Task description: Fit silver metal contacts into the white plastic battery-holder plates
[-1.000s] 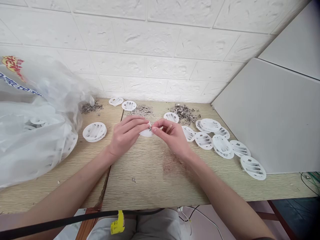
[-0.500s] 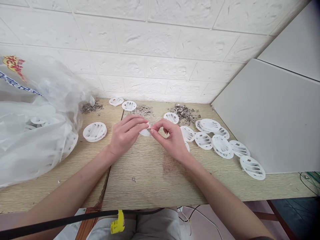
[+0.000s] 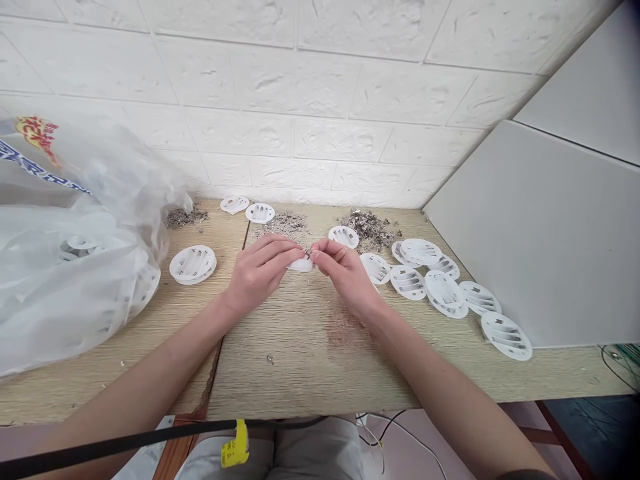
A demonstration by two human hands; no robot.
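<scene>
From afar I see disc (image 3: 301, 265) between hands over tabletop (image 3: 290, 327), right of left hand (image 3: 259, 272), left of right hand (image 3: 346, 272), both equally near. Left fingers clamp disc, thumb hidden; right thumb and forefinger together at its right edge, on what I cannot tell. Round outline, no long axis. Beyond: metal bits (image 3: 370, 229), lone disc (image 3: 343, 237). Stacked discs (image 3: 444, 289) right, bag (image 3: 75, 287) left; nothing blocks fingers.

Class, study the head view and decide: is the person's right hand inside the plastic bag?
No, the right hand is at the white disc beside the left hand, with the plastic bag off to the left.
</scene>
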